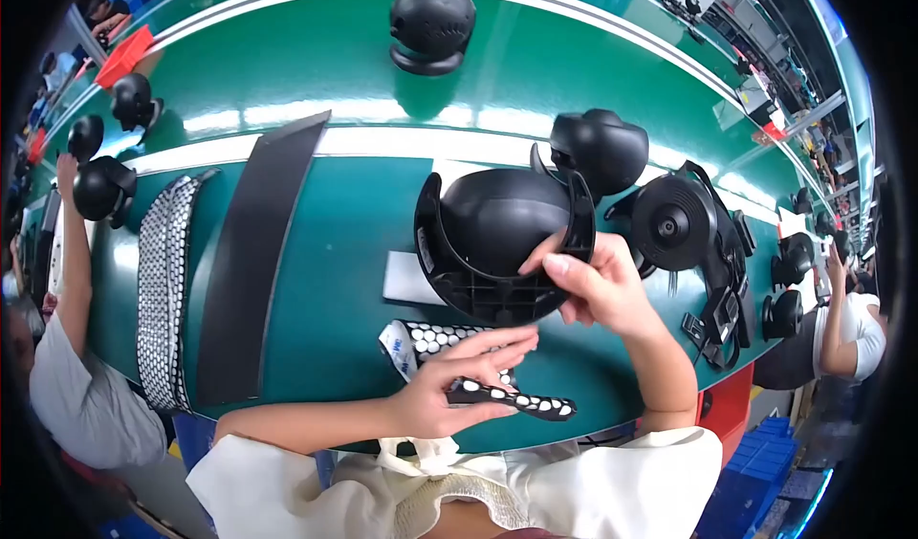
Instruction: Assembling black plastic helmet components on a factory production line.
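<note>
A round black plastic housing (502, 219) with a U-shaped bracket is tilted up in front of me, the ribbed underside of its base facing me. My right hand (612, 286) grips it by the bracket's right side, thumb and fingers closed on the rim. Lower down, my left hand (459, 381) has its fingers around a curled black strip with white round pads (545, 405). Behind that hand, another part of dotted sheet (435, 336) shows a pale backing; whether both parts are one piece is hidden by my fingers.
At left lie a long black sheet (253, 262) and a dotted sheet (163, 290) on the green table (335, 242). A white block (409, 278) sits behind the housing. More black housings (598, 147) and a black disc-shaped part (672, 221) stand at right. Co-workers sit either side.
</note>
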`<state>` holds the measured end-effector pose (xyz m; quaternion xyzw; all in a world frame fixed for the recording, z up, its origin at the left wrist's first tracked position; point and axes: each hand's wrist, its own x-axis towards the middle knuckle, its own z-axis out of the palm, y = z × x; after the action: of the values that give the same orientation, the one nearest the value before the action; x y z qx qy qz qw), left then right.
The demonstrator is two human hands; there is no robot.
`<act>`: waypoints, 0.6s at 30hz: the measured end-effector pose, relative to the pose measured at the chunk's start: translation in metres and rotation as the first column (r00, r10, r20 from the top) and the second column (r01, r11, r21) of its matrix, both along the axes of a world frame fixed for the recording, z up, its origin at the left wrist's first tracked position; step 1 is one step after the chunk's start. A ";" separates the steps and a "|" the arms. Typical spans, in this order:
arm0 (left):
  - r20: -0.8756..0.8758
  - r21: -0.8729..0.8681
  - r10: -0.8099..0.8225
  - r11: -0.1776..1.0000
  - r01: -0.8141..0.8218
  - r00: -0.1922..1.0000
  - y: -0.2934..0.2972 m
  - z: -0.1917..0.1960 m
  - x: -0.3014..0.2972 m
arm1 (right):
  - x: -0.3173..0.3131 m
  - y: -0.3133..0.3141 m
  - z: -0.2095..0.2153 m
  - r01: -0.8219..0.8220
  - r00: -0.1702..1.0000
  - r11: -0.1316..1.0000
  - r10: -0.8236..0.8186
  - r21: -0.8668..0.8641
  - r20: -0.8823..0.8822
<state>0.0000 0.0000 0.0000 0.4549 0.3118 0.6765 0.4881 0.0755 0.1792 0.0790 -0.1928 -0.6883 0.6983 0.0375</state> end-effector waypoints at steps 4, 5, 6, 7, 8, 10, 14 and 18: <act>0.059 -0.056 0.080 0.995 -0.076 0.995 -0.005 -0.006 0.007 | -0.044 -0.020 0.012 0.009 0.949 0.870 0.148 0.492 -0.279; 0.032 -0.053 0.076 0.996 -0.074 0.997 -0.004 -0.004 0.006 | -0.068 -0.023 0.014 0.071 0.902 0.674 0.272 0.735 -0.336; 0.088 -0.058 0.072 0.996 -0.067 0.993 -0.004 -0.006 0.005 | -0.095 -0.026 0.009 0.148 0.892 0.437 0.328 0.887 -0.310; 0.116 -0.032 0.073 0.997 -0.069 0.991 -0.005 -0.010 0.005 | -0.128 -0.025 -0.006 0.256 0.864 0.163 0.404 0.953 -0.301; 0.140 -0.009 0.080 0.997 -0.080 0.987 -0.006 -0.011 0.007 | -0.159 -0.025 -0.016 0.299 0.863 0.004 0.425 0.954 -0.272; 0.122 -0.025 0.063 0.998 -0.060 0.991 -0.005 -0.012 0.009 | -0.215 -0.008 -0.041 0.311 0.888 -0.374 0.441 0.874 -0.128; 0.006 -0.076 0.126 0.989 -0.125 0.992 -0.007 -0.011 0.006 | -0.287 0.004 -0.071 0.067 0.951 -0.579 0.283 0.813 0.123; -0.007 -0.251 0.165 0.954 -0.162 0.986 -0.009 -0.011 0.003 | -0.316 0.014 -0.103 0.133 0.954 -0.546 0.296 0.827 0.042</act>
<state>0.0027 -0.0087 -0.0114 0.3575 0.4278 0.6730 0.4861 -0.2409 0.1929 -0.0242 0.0904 -0.9403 -0.2536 0.2083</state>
